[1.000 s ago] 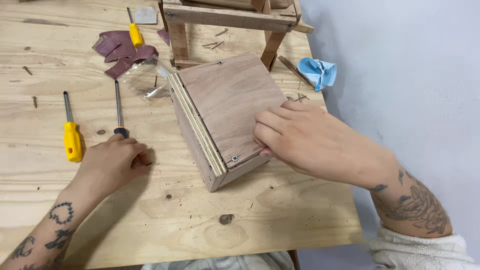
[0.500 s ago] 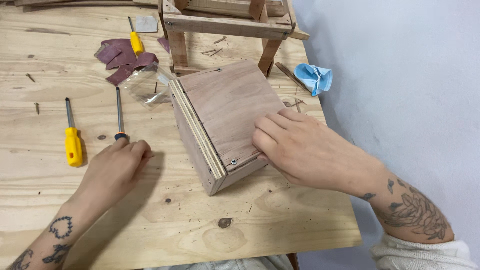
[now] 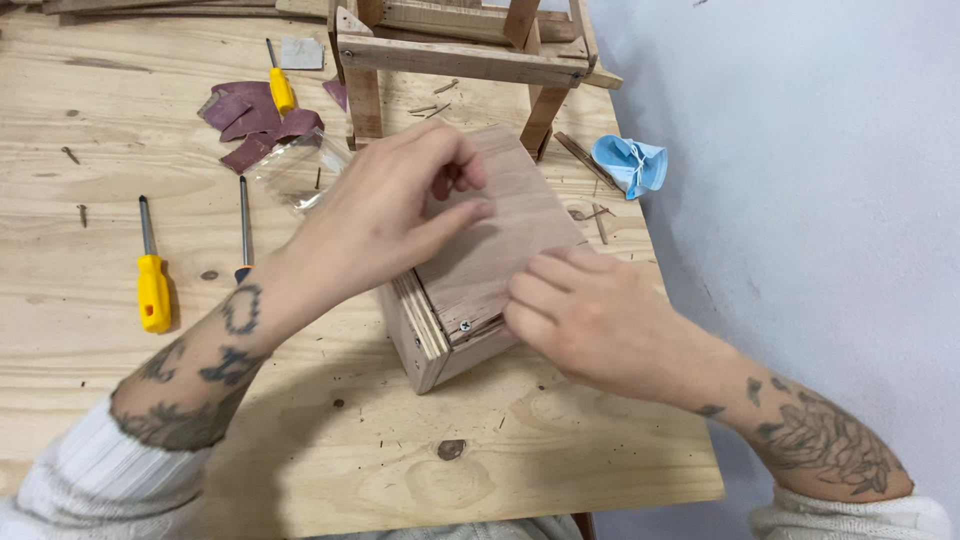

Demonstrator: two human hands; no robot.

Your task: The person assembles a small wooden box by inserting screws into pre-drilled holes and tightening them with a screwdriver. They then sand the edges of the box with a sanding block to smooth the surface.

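1. The wooden box lies between both hands on the plywood table, its long axis running away from the person; a screw shows at its near corner.
2. The right hand rests flat on its near right edge, fingers together.
3. The left hand hovers above its top, fingertips pinched; whether they hold anything, I cannot tell.
4. Left of that hand lies a yellow-handled screwdriver.

Access to the wooden box from behind is blocked by the wooden frame standing just beyond it, and its top is covered by the left hand and right hand. To the left, passage is narrowed by two screwdrivers, a clear bag and sandpaper scraps. Bare tabletop is found along the near edge, open to approach.
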